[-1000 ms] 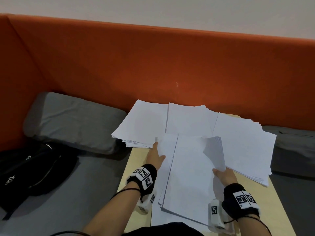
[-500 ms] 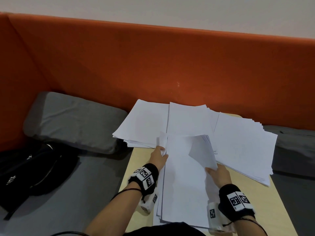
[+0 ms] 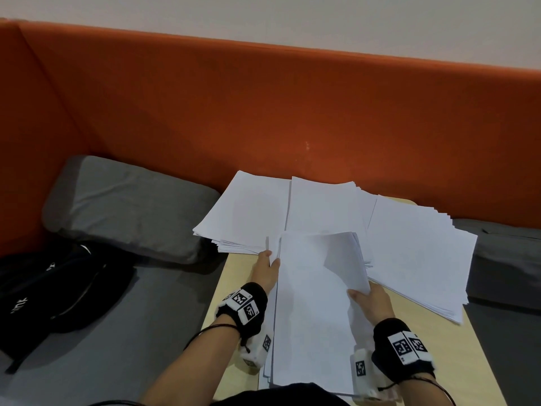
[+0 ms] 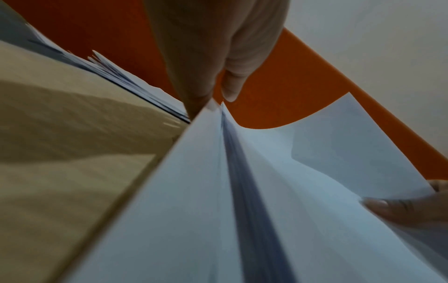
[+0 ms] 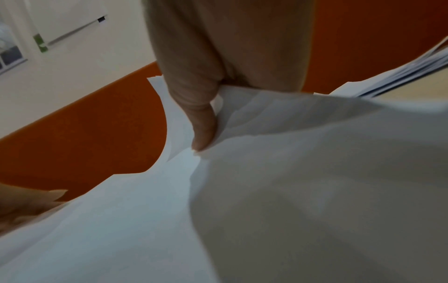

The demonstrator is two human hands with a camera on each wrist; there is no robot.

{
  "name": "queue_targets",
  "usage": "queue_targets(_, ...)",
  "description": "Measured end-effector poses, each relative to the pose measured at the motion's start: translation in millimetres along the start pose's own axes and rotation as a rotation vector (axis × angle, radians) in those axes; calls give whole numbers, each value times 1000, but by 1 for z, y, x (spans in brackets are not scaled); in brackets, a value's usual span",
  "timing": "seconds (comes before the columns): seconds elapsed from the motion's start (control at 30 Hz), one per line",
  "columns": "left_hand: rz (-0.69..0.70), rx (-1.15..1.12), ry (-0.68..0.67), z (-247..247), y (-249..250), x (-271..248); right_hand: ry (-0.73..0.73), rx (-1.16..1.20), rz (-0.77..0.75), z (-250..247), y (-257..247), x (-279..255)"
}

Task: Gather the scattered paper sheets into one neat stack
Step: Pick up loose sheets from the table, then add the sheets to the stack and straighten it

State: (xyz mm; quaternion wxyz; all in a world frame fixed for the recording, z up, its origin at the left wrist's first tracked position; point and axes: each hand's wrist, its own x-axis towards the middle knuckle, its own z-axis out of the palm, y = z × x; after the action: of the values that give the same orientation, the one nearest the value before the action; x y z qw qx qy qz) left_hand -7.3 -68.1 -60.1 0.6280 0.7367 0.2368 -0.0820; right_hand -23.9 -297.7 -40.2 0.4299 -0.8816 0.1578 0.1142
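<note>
Both hands hold a bundle of white paper sheets (image 3: 310, 303) over the near part of a small wooden table (image 3: 465, 350). My left hand (image 3: 268, 266) pinches the bundle's far left edge (image 4: 215, 109) between thumb and fingers. My right hand (image 3: 367, 298) grips the right edge, thumb (image 5: 202, 130) on top, bending the sheets (image 5: 266, 172) upward. Three more spreads of white sheets lie at the table's far side: left pile (image 3: 248, 212), middle pile (image 3: 322, 203), right pile (image 3: 418, 253).
An orange padded backrest (image 3: 263, 112) runs behind the table. A grey cushion (image 3: 126, 206) and a black bag (image 3: 55, 285) lie on the grey seat to the left. Another grey cushion (image 3: 509, 259) sits right of the table.
The bundle has slid forward and flattened; its curled right edge came down as my right hand moved in. My left hand shifted slightly forward along the left edge.
</note>
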Motion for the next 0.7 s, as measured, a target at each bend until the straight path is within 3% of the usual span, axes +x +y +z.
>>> queue_targets(0.27, -20, 19, -3, -2, 0, 5, 3, 101, -6, -5, 5, 3)
queue_targets(0.4, 47, -3, -46, -6, 2, -2, -4, 162, -3, -6, 8, 3)
queue_targets(0.7, 117, -172, -178, -3, 30, -21, -33, 705, 1, -24, 28, -13)
